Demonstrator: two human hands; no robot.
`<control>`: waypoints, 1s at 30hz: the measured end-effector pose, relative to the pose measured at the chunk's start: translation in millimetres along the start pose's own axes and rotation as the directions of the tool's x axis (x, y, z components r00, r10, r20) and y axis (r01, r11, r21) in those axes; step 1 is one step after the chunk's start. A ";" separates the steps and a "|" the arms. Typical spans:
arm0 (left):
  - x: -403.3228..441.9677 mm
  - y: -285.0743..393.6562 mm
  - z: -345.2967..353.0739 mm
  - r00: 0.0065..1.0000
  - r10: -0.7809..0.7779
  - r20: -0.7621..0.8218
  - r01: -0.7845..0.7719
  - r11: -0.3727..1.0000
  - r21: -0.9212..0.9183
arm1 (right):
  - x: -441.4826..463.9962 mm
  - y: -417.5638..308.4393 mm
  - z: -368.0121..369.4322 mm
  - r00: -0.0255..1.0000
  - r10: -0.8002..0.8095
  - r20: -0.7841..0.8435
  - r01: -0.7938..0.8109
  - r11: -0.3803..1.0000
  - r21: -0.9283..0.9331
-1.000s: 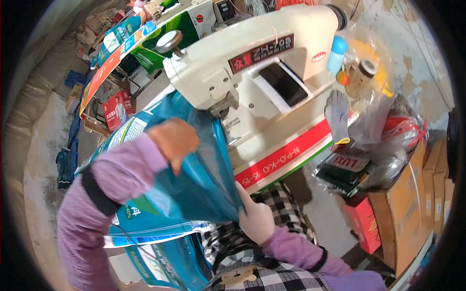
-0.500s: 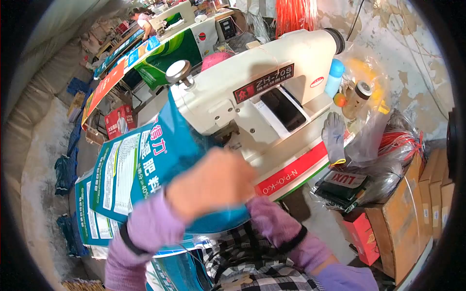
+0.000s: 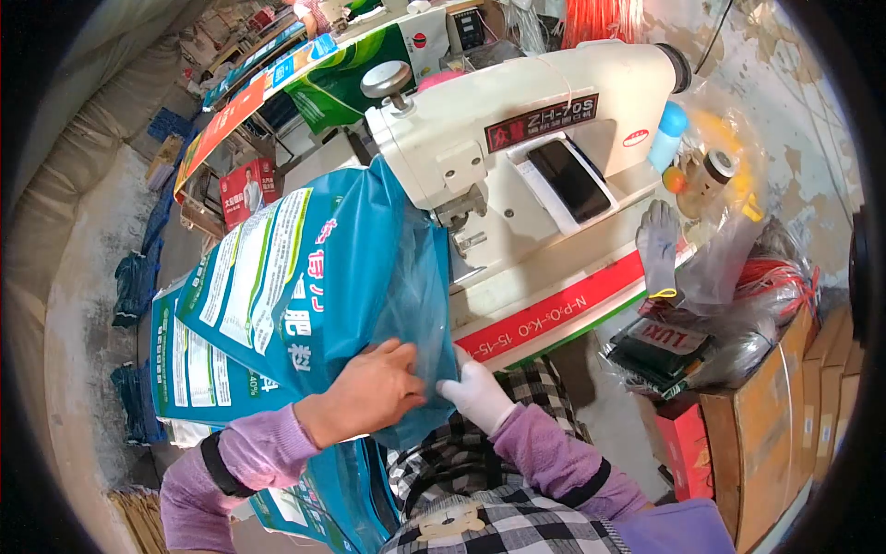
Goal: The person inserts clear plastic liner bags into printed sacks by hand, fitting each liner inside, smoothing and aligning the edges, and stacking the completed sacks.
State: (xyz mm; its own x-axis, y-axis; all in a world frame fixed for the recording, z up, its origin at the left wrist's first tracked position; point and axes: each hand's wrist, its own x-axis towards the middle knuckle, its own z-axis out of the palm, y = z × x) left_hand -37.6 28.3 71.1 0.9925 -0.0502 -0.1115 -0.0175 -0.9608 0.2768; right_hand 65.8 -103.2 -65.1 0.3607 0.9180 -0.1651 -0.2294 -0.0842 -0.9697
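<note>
A blue printed fertilizer bag (image 3: 318,268) lies beside the head of a cream sewing machine (image 3: 526,102). Its mouth edge, with clear film (image 3: 415,286) along it, faces the machine's needle area. My bare left hand (image 3: 369,392) is on the near part of this edge, fingers curled and gripping the bag. In a white glove, my right hand (image 3: 478,395) pinches the bag's edge just to the right, thumb toward the film. More blue bags (image 3: 189,369) lie underneath, partly covered.
A phone (image 3: 568,180) in a white holder rests on the machine bed. Right of it are a grey glove (image 3: 658,245), a bottle (image 3: 709,180) and a blue-capped container (image 3: 666,134). Cardboard boxes (image 3: 757,434) stand at right. A co-worker (image 3: 314,14) is at the back.
Both hands have come down and toward me from near the needle area, and they are now apart. The bag's edge has moved clear of the needle. The view has shifted slightly.
</note>
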 end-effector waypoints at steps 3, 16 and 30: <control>23.2 -2.8 -2.4 0.978 -0.061 0.198 0.122 0.943 -0.310 | -30.9 7.7 18.4 0.998 0.053 0.036 -0.054 0.998 0.014; -15.2 12.0 15.5 0.908 -0.285 0.307 0.341 0.077 -0.937 | -19.3 -11.5 -0.9 0.991 0.070 0.111 -0.101 0.947 0.304; 16.4 57.2 -21.8 0.965 -0.212 -0.157 0.247 0.935 0.256 | -31.6 -26.9 4.8 0.996 0.011 0.085 -0.045 0.909 0.415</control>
State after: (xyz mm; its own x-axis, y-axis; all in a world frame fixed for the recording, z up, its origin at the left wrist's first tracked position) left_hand -19.7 -21.5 105.9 0.9800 0.1982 -0.0166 0.1980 -0.9801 -0.0129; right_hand 56.2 -128.1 -33.0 0.2801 0.9466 -0.1596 -0.5999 0.0428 -0.7990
